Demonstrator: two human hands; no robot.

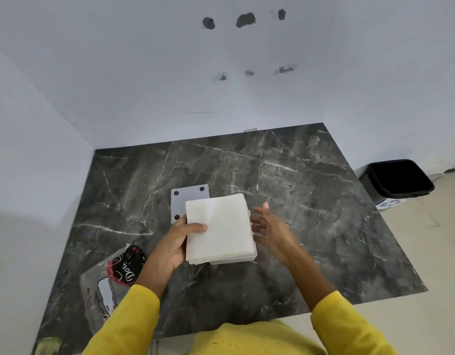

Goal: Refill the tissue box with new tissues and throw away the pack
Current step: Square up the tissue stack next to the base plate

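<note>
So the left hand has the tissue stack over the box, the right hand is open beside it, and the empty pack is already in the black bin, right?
Not quite. The head view shows the empty pack lying on the marble table by the left forearm, not in the black bin. The rest holds: the left hand grips the tissue stack over the box, right hand open beside it.

Left hand (181,242) holds tissues (217,228) over box (236,260); right hand (268,226) spread beside.
</note>
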